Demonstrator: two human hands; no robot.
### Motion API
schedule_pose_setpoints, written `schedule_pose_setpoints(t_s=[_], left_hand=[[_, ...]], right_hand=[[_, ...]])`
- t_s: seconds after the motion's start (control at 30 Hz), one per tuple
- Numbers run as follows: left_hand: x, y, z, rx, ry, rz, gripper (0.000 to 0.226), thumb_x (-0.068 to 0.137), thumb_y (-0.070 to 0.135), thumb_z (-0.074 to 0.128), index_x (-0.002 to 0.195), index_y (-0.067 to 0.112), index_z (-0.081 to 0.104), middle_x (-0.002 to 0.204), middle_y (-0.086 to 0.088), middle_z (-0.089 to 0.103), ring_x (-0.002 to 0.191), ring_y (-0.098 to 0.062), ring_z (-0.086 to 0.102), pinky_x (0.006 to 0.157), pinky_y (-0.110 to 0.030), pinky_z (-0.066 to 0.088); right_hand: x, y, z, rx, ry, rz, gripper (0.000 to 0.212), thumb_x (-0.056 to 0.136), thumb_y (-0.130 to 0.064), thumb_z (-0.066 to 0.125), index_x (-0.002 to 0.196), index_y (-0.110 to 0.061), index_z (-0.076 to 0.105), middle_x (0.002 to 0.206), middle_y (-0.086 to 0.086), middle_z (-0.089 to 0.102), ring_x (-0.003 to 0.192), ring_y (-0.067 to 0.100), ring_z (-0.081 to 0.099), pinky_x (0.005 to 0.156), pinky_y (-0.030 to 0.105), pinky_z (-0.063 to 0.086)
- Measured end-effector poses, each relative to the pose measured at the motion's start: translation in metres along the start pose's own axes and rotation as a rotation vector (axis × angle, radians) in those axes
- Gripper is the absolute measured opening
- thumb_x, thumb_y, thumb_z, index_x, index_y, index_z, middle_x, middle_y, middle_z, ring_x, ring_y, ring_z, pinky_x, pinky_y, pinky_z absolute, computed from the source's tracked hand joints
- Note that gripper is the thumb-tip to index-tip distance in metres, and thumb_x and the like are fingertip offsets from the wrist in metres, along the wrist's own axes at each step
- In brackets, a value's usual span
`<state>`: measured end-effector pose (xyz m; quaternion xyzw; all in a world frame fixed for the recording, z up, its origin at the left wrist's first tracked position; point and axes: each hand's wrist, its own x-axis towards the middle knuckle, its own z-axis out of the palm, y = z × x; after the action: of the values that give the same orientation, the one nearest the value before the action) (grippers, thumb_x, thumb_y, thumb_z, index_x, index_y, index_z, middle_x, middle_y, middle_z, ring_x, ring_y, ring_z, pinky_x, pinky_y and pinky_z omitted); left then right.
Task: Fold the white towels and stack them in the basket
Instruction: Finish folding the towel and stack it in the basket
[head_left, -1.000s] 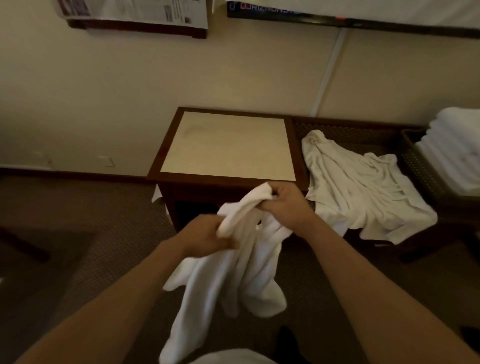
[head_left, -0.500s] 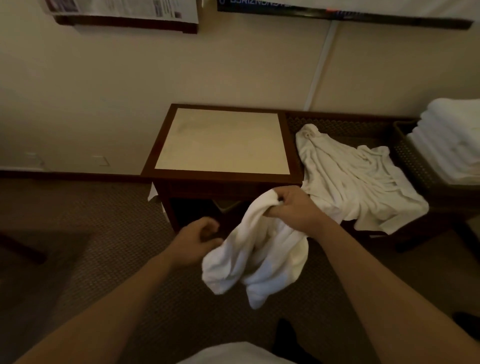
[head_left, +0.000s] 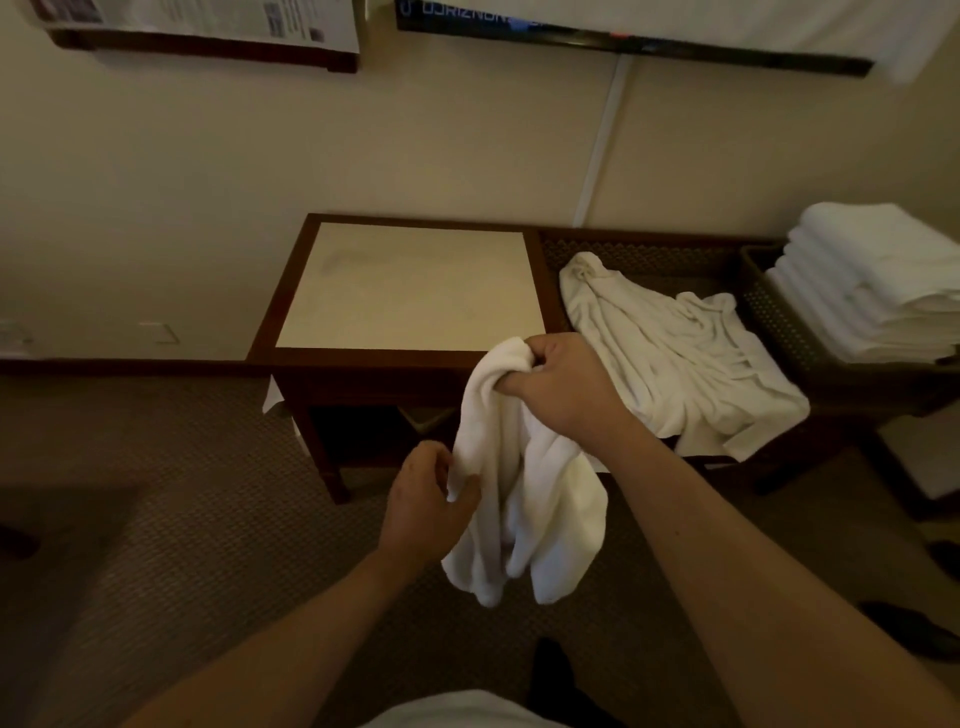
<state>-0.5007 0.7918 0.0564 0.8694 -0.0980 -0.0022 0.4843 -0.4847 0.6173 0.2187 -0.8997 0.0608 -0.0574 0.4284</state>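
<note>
Both bare forearms are extended forward from the near edge of the view. The right hand (head_left: 558, 387) is held higher and farther, its fingers curled tightly round a bunched fold of the white towel (head_left: 524, 493). The left hand (head_left: 423, 506) is held lower and nearer, the towel's left edge pinched between thumb and fingers.

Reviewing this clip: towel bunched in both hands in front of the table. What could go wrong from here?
1. The towel hangs crumpled between the right hand and left hand; without finding its corners, the fold may come out uneven.
2. Its lower end dangles toward the carpet and could drag on it.
3. The stack of folded towels already rises above the basket; another may tip it.
</note>
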Motion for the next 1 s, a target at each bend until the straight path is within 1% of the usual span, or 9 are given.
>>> schedule_pose_setpoints(t_s=[0.13,0.27,0.37,0.47,0.57,0.67,0.77,0.9,1.0], left_hand=[[-0.008,-0.030,0.017,0.003,-0.224,-0.166,0.019,0.094,0.038,0.064,0.103,0.022,0.062,0.096,0.005,0.067,0.088,-0.009,0.064,0.079,-0.034,0.055],[-0.006,-0.075,0.008,0.121,-0.249,-0.231,0.020,0.101,0.033,0.055,0.111,0.019,0.065,0.102,0.001,0.069,0.098,-0.018,0.066,0.085,-0.031,0.048],[-0.002,-0.101,-0.009,0.179,-0.209,-0.199,0.020,0.103,0.027,0.053,0.114,0.018,0.067,0.104,0.000,0.070,0.098,-0.019,0.066,0.084,-0.030,0.047],[0.002,-0.107,-0.028,0.269,-0.227,-0.256,0.016,0.104,0.021,0.049,0.099,0.015,0.064,0.097,-0.008,0.071,0.093,-0.029,0.068,0.079,-0.034,0.048],[0.011,-0.086,-0.045,0.157,-0.157,-0.322,0.008,0.102,0.014,0.049,0.102,0.015,0.058,0.098,-0.008,0.066,0.093,-0.033,0.065,0.077,-0.039,0.050],[0.019,-0.050,-0.061,-0.065,-0.155,-0.568,0.042,0.101,0.016,0.050,0.143,0.013,0.041,0.124,-0.010,0.057,0.098,-0.025,0.061,0.078,-0.037,0.052],[0.021,-0.011,-0.068,-0.291,-0.361,-0.656,0.064,0.099,0.014,0.056,0.157,0.024,0.030,0.132,-0.012,0.055,0.101,-0.027,0.066,0.082,-0.044,0.060],[0.026,0.030,-0.068,-0.426,-0.633,-0.473,0.065,0.095,0.021,0.065,0.150,0.044,0.038,0.123,0.000,0.067,0.107,-0.022,0.069,0.094,-0.042,0.057],[0.030,0.040,-0.069,-0.406,-0.731,-0.417,0.032,0.097,0.021,0.064,0.128,0.029,0.065,0.119,-0.005,0.073,0.110,-0.026,0.070,0.101,-0.053,0.052]], right_hand=[[-0.009,-0.009,-0.001,0.227,-0.076,0.079,0.011,0.084,-0.013,0.077,0.085,-0.023,0.076,0.081,0.000,0.074,0.069,0.002,0.066,0.062,0.013,0.051],[-0.014,-0.020,-0.015,0.506,-0.137,0.108,0.021,0.086,-0.001,0.070,0.089,-0.021,0.077,0.089,0.001,0.078,0.087,0.014,0.073,0.079,0.030,0.058],[-0.013,-0.026,-0.027,0.701,-0.161,0.146,0.020,0.088,0.001,0.066,0.091,-0.016,0.076,0.087,0.003,0.077,0.083,0.016,0.074,0.073,0.030,0.061],[0.003,-0.012,-0.025,0.427,0.038,0.158,0.013,0.089,-0.013,0.072,0.098,-0.022,0.071,0.088,-0.009,0.073,0.080,0.006,0.069,0.065,0.021,0.052],[0.013,0.027,-0.010,0.000,0.066,0.286,0.035,0.084,-0.012,0.072,0.116,-0.021,0.060,0.105,-0.004,0.062,0.092,0.011,0.061,0.064,0.019,0.043],[0.001,0.052,0.020,0.065,-0.090,0.377,0.040,0.082,-0.004,0.069,0.115,-0.025,0.059,0.112,0.002,0.058,0.086,0.014,0.062,0.065,0.027,0.053],[-0.010,0.052,0.046,0.185,-0.264,0.355,0.039,0.081,0.001,0.074,0.107,-0.026,0.065,0.118,0.003,0.057,0.094,0.018,0.063,0.065,0.028,0.053],[-0.021,0.037,0.062,0.305,-0.447,0.223,0.041,0.076,0.002,0.080,0.106,-0.023,0.068,0.102,0.009,0.066,0.089,0.021,0.067,0.073,0.031,0.057],[-0.025,0.033,0.058,0.414,-0.491,0.116,0.045,0.072,0.005,0.083,0.108,-0.018,0.069,0.104,0.011,0.070,0.097,0.023,0.070,0.083,0.035,0.060]])
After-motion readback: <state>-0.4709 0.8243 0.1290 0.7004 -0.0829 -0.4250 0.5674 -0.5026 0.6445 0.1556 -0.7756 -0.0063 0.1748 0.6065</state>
